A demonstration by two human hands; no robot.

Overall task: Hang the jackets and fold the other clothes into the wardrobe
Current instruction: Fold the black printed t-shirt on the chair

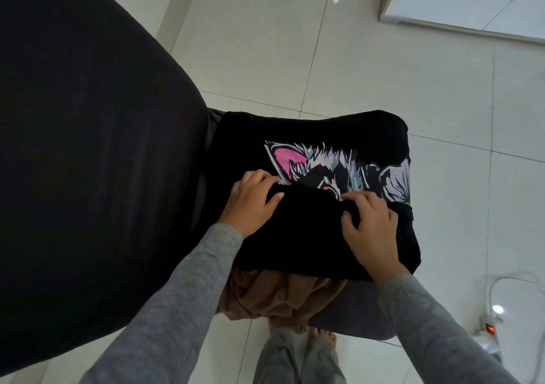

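Mid-fold: the left hand and right hand are each pinching the flap of the shirt; the next move is likely calling for carrying it evenly toward 12 o'clock.

Home rm: tiled floor, clothes

A black T-shirt lies spread flat, front up, showing a printed animal face with white and grey fur and a pink-lined ear. Its near part is folded up over itself, and the fold's edge crosses the print and hides the lower face. The left hand and the right hand grip that edge, fingers curled over it, one near each end. Under the shirt's near edge a brown garment lies crumpled — bunched in soft folds, partly covered by the shirt.
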